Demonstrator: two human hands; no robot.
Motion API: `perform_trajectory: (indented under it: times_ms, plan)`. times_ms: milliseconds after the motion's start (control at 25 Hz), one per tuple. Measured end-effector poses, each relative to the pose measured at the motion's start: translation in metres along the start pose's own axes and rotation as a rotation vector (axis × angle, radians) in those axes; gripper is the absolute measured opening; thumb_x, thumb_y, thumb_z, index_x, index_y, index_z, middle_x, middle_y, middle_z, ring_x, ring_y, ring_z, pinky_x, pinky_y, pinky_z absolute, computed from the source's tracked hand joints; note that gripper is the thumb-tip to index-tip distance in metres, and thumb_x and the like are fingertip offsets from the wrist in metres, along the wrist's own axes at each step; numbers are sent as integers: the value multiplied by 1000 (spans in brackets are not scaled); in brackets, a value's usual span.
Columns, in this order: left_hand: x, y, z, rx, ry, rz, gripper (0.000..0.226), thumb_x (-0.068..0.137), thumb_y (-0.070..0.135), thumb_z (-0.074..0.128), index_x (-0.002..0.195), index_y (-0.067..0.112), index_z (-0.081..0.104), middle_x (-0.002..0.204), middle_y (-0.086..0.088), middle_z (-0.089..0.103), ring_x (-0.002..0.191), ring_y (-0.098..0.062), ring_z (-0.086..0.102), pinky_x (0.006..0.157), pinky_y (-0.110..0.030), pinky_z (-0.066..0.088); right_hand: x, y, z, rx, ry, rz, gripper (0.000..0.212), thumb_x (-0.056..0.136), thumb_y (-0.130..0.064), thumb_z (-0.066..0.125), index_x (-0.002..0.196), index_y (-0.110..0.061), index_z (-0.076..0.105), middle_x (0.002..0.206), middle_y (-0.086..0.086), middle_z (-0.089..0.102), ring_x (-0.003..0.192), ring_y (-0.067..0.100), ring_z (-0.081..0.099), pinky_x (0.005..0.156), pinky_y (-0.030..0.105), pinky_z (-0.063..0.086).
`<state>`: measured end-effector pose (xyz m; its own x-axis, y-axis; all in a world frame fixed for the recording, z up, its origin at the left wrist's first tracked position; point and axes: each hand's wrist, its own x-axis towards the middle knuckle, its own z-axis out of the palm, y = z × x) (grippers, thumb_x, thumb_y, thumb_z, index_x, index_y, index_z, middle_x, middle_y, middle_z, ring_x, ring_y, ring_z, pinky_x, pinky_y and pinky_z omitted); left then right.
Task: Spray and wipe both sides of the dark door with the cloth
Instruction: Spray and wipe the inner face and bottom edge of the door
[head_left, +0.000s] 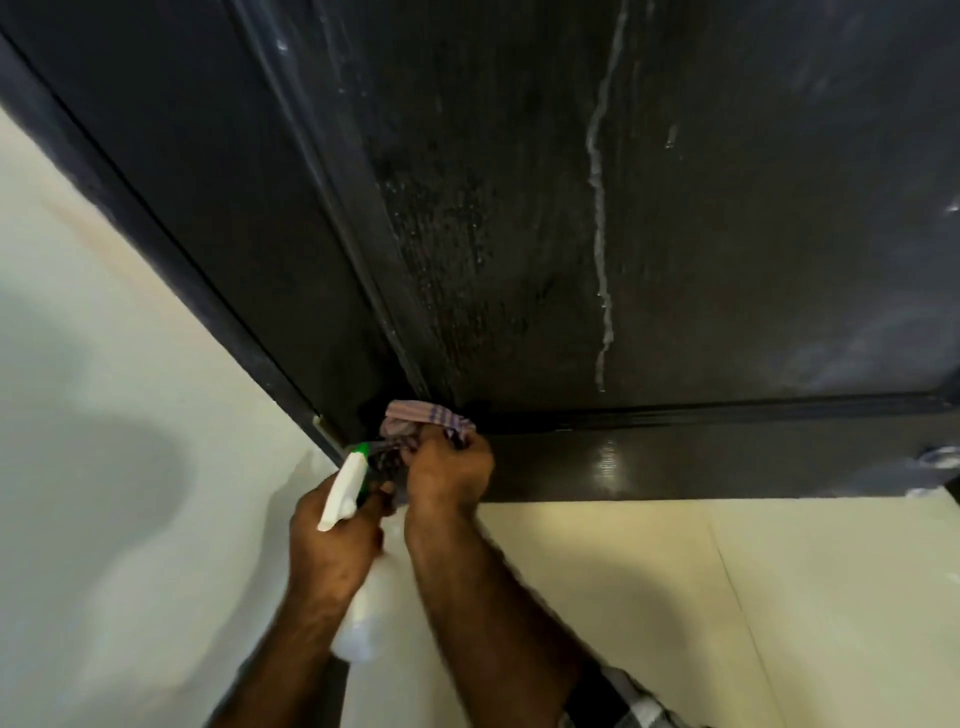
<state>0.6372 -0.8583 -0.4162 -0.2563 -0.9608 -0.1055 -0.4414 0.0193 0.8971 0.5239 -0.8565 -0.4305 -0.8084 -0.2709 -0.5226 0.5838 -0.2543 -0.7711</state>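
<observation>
The dark door fills the upper view, wet with fine droplets and one long white drip streak down its panel. My right hand grips a bunched pink and purple checked cloth, pressed against the door's lower left corner where the panel meets the bottom rail. My left hand holds a white spray bottle with a green-tipped nozzle, just left of the cloth and pointing toward the door's bottom corner.
A dark door frame runs diagonally on the left, with a brass hinge near the cloth. A pale wall lies left of the frame. Cream floor tiles spread below the door's bottom edge.
</observation>
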Motion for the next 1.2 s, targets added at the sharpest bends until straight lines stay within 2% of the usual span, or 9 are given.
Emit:
perform_trajectory:
  times_ms: [200,360,640,800,880,920,1000,1120,1200]
  plan:
    - [-11,6,53,-105,-123,-51,48,78,33,90,118,16,71,91,-17,76,60,-31,67,48,-34,56,51,-68,-103,139,124,-63,21,96,7,70,96,-14,72,93,9,77,84,25,74,79,46,66]
    - [-30,53,147,-161,-409,40,12,88,8,82,92,9,71,79,-20,73,45,-11,57,41,-25,46,108,-147,-215,65,313,-311,12,92,0,72,101,-6,78,94,12,79,84,24,71,91,54,62]
    - [-101,123,296,-113,-796,233,21,85,16,86,93,5,71,80,-22,74,46,-12,55,46,-27,47,161,-255,-335,54,575,-388,16,95,-6,67,105,-10,78,95,5,81,95,32,79,91,47,66]
    - [-131,161,326,-99,-872,277,41,77,31,92,103,7,71,86,-15,77,55,-15,64,47,-36,57,139,-373,-350,37,572,-1120,34,87,-5,59,119,1,69,115,20,73,106,30,72,103,52,58]
    - [-136,180,332,-104,-898,317,41,79,29,91,104,3,70,85,-17,76,53,-16,64,44,-35,54,126,-421,-344,-281,603,-1451,42,82,-4,60,124,-4,66,120,22,65,114,29,64,104,45,54]
    - [-137,189,332,-106,-915,345,33,82,23,88,100,2,71,82,-17,76,49,-14,64,44,-31,52,132,-418,-343,-440,664,-1483,46,81,-6,61,127,-5,64,122,22,61,116,31,60,105,43,51]
    - [-138,205,333,-108,-941,396,18,85,13,84,90,2,71,75,-18,74,44,-13,60,43,-26,48,148,-377,-347,-532,682,-1279,47,84,-12,56,130,0,59,124,23,56,118,34,57,107,44,47]
    - [-140,214,332,-36,-967,347,18,85,15,86,90,6,71,79,-20,73,50,-15,59,45,-24,47,167,-276,-375,-303,571,-624,21,97,-9,53,115,-8,64,95,12,66,89,11,68,89,50,55]
    - [-137,223,326,50,-940,266,32,82,26,89,101,6,72,90,-20,73,60,-20,61,47,-22,49,144,-255,-376,-174,417,-420,24,96,0,56,106,-20,67,90,13,73,86,26,71,83,57,61]
